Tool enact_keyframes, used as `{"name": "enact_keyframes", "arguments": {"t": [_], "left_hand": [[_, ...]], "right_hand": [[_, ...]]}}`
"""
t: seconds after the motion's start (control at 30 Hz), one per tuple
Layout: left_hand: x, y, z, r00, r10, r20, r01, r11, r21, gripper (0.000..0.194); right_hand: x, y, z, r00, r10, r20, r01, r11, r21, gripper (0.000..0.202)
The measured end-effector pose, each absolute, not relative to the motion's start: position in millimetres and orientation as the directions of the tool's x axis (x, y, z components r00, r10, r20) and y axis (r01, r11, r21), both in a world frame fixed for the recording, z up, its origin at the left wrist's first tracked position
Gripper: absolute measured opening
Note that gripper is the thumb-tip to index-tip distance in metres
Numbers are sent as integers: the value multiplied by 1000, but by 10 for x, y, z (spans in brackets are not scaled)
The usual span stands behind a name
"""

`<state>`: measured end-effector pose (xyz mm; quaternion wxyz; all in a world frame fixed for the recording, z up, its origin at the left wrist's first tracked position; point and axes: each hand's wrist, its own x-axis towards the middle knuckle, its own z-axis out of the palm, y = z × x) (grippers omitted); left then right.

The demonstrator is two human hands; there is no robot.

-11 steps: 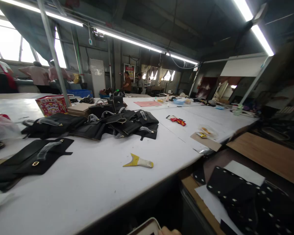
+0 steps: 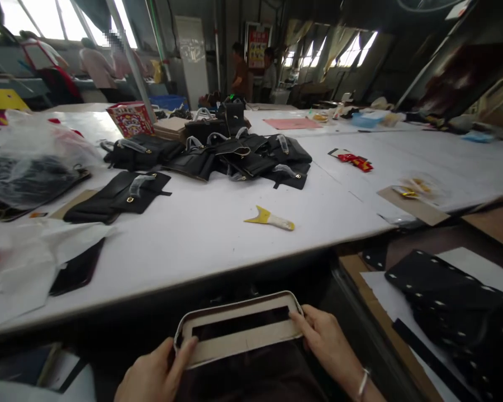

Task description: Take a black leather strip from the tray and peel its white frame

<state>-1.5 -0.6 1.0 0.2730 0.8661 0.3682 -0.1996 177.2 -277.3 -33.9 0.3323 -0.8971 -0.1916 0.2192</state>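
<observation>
1. My left hand (image 2: 153, 377) and right hand (image 2: 324, 340) pinch the two ends of a tan bag panel (image 2: 238, 329) with a slot, low in the frame's centre, fingers clamped on its edges to keep it flat and level.
2. A yellow-handled scraper (image 2: 270, 219) lies on the white table (image 2: 201, 234), mid-frame.
3. Earlier, only the panel's corner showed at the bottom edge; now both hands and the whole panel are in view.

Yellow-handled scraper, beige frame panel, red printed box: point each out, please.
yellow-handled scraper (image 2: 270, 218), head view, mid-body.
beige frame panel (image 2: 238, 337), head view, lower bar.
red printed box (image 2: 130, 119), head view, front face.
</observation>
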Motion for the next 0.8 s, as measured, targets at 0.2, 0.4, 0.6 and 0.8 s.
{"name": "enact_keyframes", "arguments": {"t": [0.2,0.4,0.6,0.8], "left_hand": [[-57,-37,67,619,546,-564,778,-527,342,46],[-53,5,-24,652,570,-500,751,-579,319,45],[1,-14,-76,663,593,-456,738,-618,270,39],[105,-10,85,645,614,-456,761,-571,308,43]], "right_hand": [[1696,-2734,-370,821,382,-425,-147,-576,-804,49],[1707,-2723,-394,891,334,-309,-36,-625,-780,56],[1794,-2710,-341,902,357,-243,99,-718,-688,60],[1840,-2732,-321,857,438,-273,200,-770,-607,67]]}}
